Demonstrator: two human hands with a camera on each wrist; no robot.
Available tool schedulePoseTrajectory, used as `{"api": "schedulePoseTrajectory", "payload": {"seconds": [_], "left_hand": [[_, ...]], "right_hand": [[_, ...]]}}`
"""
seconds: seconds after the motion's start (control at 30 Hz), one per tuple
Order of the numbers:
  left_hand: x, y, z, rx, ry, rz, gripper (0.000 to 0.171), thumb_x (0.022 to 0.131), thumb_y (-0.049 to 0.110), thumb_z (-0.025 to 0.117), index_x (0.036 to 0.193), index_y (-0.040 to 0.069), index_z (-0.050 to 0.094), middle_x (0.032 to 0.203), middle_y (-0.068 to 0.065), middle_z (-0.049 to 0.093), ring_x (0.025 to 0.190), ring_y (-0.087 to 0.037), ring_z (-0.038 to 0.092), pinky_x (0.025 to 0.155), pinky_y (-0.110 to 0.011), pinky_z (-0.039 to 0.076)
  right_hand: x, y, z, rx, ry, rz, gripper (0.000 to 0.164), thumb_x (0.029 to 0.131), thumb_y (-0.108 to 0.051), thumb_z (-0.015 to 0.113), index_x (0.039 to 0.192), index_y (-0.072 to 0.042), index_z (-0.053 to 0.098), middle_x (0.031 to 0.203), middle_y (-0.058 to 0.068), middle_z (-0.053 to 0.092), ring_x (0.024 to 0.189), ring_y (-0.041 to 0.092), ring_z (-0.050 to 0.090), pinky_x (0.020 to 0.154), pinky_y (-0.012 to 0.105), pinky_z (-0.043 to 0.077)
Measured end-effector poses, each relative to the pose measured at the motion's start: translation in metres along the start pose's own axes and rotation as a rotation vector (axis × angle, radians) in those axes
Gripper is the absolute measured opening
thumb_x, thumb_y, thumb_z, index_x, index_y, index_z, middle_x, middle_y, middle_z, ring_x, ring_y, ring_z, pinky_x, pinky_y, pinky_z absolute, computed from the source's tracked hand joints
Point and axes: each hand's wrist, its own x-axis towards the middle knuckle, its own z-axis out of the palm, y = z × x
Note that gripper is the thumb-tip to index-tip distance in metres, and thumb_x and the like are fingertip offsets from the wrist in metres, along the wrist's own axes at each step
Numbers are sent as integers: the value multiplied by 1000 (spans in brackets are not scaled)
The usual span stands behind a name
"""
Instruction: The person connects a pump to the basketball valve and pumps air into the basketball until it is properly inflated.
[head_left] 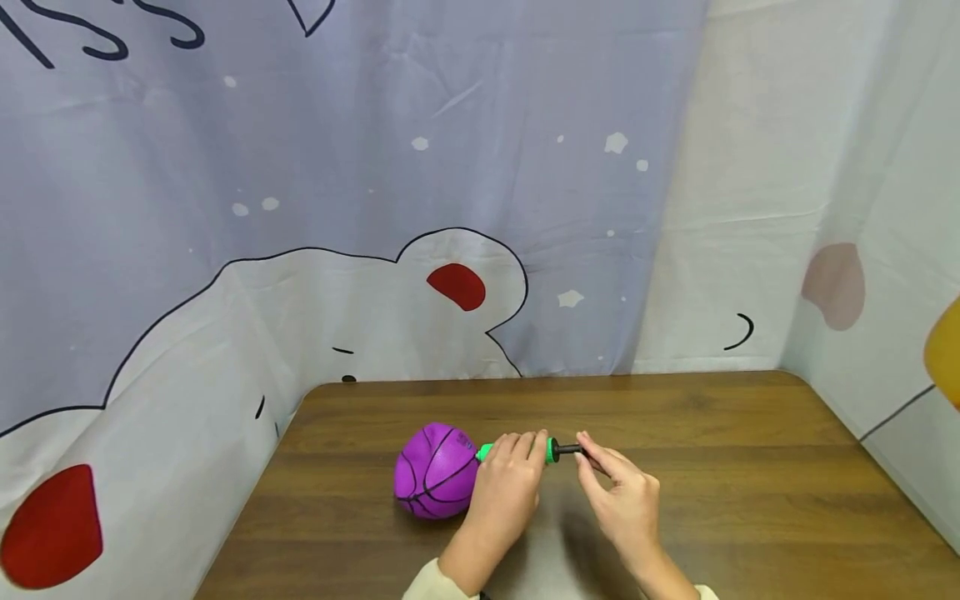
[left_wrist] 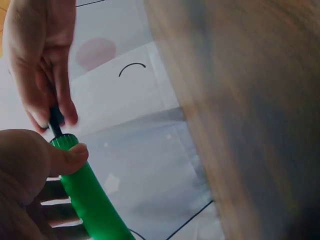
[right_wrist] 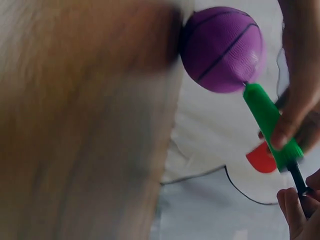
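Hands [head_left: 507, 485] hold the green pump [left_wrist: 97, 200] crosswise, nozzle [head_left: 483, 452] pointing left at purple ball [head_left: 433, 472].

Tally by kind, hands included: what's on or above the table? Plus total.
Purple ball: 1
Green pump with black rod: 1
Hands: 2 (left hand gripping the pump's green barrel, right hand pinching the black rod end)
Total: 4

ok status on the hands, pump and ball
Left hand gripping green pump; right hand pinching black rod. Purple ball at pump's tip, on table. No obstruction visible.
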Motion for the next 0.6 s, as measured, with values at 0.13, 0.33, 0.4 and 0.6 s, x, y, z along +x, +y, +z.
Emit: {"api": "schedulePoseTrajectory", "payload": {"seconds": [0.13,0.33,0.4,0.6], "left_hand": [[-1,0,1,-22,4,-4,49,70,9,87,117,11,73,104,-3,75,93,-20,71,91,-35,60],[1,0,-1,-93,-31,-52,45,80,22,84,123,16,71,107,1,74,95,-16,69,83,-32,61],[1,-1,-2,-105,-53,-66,45,80,22,83,123,17,71,107,1,74,95,-16,69,82,-33,61],[-2,-6,-3,-102,-61,-80,45,80,22,83,123,16,71,106,1,73,94,-17,69,81,-32,61]], "right_hand": [[0,0,5,62,-54,19,31,74,13,78,103,2,78,96,16,77,75,12,76,72,10,56],[12,6,-13,-8,-65,40,30,75,10,78,102,-2,79,97,11,78,76,3,73,73,9,55],[14,9,-22,-33,-58,73,29,75,9,78,102,-3,80,98,10,78,79,-4,71,73,6,54],[23,15,-45,-56,3,84,28,77,9,74,102,-3,80,98,12,78,84,-14,66,71,3,51]]}}
